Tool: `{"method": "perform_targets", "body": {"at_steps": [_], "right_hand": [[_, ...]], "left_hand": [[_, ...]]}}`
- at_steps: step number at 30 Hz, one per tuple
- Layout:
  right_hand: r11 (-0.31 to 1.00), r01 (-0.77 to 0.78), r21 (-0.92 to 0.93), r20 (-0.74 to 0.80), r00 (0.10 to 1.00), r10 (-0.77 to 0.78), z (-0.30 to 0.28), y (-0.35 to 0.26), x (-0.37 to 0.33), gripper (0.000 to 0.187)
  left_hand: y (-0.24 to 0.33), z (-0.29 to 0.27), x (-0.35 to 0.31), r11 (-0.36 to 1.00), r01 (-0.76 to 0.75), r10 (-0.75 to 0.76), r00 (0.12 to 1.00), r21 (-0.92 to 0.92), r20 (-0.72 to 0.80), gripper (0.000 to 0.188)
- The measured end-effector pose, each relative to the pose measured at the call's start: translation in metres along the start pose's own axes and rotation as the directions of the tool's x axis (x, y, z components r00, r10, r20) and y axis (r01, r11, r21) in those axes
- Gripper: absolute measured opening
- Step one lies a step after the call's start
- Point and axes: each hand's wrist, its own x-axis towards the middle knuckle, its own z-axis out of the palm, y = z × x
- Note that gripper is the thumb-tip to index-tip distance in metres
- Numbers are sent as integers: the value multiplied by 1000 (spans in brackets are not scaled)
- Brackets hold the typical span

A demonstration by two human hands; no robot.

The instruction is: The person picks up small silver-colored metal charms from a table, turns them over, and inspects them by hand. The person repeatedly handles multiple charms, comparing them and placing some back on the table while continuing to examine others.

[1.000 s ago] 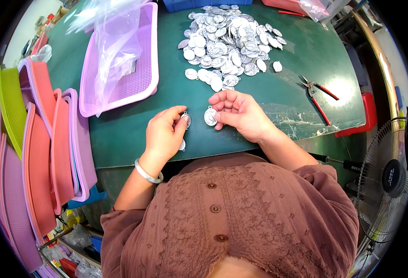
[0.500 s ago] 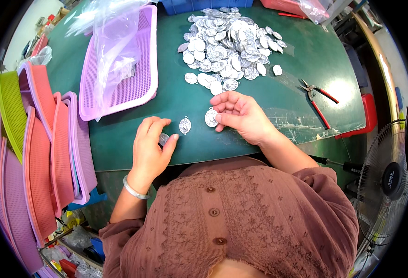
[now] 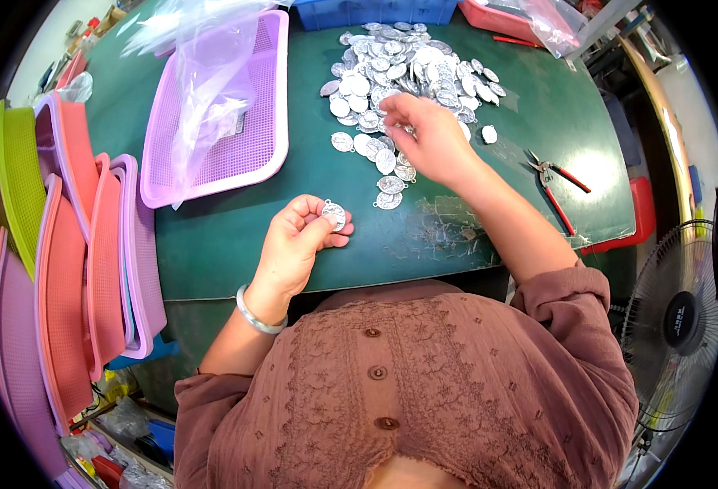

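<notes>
Silver oval medals (image 3: 404, 61), each with a small loop, lie heaped on the green table at the far middle. My left hand (image 3: 298, 236), with a bangle on its wrist, pinches one medal (image 3: 334, 215) between thumb and fingers near the table's front edge. My right hand (image 3: 424, 134) is over the near side of the heap, fingers bent and thumb apart from them. No medal shows in its grasp, though its palm side is partly hidden. Two overlapping medals (image 3: 390, 186) lie at the near tip of the heap.
A purple mesh basket (image 3: 273, 138) with clear plastic bags stands left of the heap. Red-handled cutters (image 3: 550, 183) lie to the right. A blue bin (image 3: 375, 12) and a pink tray (image 3: 502, 20) are at the back. Stacked baskets (image 3: 66, 301) stand left, a fan (image 3: 677, 318) right.
My right hand has moved away to the heap, leaving its medal. My left hand has come up and right and now pinches a medal. Two medals now lie at the heap's near tip.
</notes>
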Motion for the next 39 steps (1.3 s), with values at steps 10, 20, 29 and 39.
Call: {"method": "perform_targets", "body": {"at_steps": [10, 20, 29, 39], "right_hand": [[871, 227, -435, 191, 969, -157, 20, 3, 28, 41], [971, 145, -192, -17, 988, -151, 18, -4, 15, 30], [971, 163, 172, -123, 982, -143, 32, -59, -41, 28], [629, -85, 773, 30, 995, 99, 46, -64, -67, 35]], "left_hand": [[12, -6, -8, 991, 35, -33, 999, -127, 18, 25], [9, -18, -7, 946, 42, -1, 992, -321, 125, 29], [6, -16, -10, 931, 47, -2, 992, -361, 124, 30], [4, -6, -15, 973, -41, 40, 999, -229, -8, 25]]}}
